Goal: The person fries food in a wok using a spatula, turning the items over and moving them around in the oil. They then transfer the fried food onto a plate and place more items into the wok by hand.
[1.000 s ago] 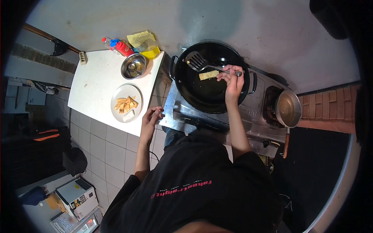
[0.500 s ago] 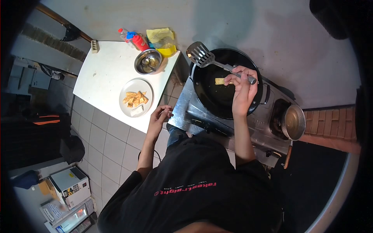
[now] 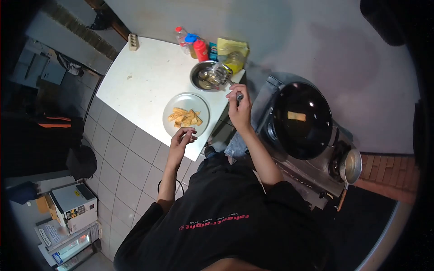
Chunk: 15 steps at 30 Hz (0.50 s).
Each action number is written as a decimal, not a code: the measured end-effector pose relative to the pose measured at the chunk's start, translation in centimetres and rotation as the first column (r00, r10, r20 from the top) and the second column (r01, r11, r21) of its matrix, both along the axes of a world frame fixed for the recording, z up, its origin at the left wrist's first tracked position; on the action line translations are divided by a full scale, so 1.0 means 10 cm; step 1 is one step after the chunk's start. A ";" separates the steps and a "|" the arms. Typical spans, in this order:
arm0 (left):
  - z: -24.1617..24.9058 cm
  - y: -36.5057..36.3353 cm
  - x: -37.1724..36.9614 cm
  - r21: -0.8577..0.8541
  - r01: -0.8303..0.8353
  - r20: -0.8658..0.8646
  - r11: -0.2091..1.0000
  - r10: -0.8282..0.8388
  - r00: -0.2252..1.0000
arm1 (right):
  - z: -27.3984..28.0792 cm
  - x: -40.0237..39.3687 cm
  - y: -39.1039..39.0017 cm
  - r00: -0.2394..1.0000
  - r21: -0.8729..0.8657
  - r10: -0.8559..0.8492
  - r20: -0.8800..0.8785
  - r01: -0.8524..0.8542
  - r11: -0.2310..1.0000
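Note:
My right hand [image 3: 241, 106] is wrapped around the handle of a slotted spatula [image 3: 221, 74]. The spatula's metal head overlaps the right side of a steel bowl [image 3: 197, 83], which has a ladle or spoon in it. Below the bowl stands a round plate [image 3: 169, 101] with several golden fried pieces [image 3: 184, 118] piled in the middle. My left hand [image 3: 181, 140] is at the plate's near edge, fingers loosely bent and apart, holding nothing. A single pale yellow piece [image 3: 296, 116] lies in the black wok [image 3: 303, 140] on the stove, away from both hands.
On the white table [image 3: 140, 81], a red bottle [image 3: 200, 50], a blue-capped bottle [image 3: 191, 39], a clear bottle [image 3: 181, 38] and a yellow packet [image 3: 233, 47] stand along the wall side. A small pan [image 3: 352, 166] with a wooden handle sits at the stove's right end.
My right hand has carried the spatula leftward from over the wok to the bowl. My left hand has come up to the plate's edge. The view has turned toward the table.

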<state>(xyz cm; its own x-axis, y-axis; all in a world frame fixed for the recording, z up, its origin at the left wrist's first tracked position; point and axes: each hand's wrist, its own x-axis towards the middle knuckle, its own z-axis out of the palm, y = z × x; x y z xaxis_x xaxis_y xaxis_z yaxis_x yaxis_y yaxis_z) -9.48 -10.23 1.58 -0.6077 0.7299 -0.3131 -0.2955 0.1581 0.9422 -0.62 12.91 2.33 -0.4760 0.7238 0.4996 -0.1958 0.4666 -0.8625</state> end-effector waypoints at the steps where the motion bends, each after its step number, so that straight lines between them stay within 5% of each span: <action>1: -0.04 -0.07 -0.12 -0.001 -0.024 -0.008 1.000 0.024 1.000 | -0.14 -0.16 0.01 0.997 0.096 -0.029 0.070 0.022 0.995; 4: -0.07 -0.30 -0.41 -0.021 -0.060 -0.002 0.998 0.060 0.998 | -0.55 -0.54 0.06 0.985 0.270 0.071 0.156 -0.112 0.956; 9: -0.15 -0.69 -0.74 -0.061 -0.117 -0.004 0.991 0.117 0.993 | -1.13 -0.84 0.20 0.857 0.261 0.214 0.469 -0.366 0.893; 15: -0.20 -0.91 -0.95 -0.074 -0.188 0.012 0.979 0.189 0.982 | -1.30 -0.92 0.27 0.804 0.319 0.183 0.566 -0.418 0.851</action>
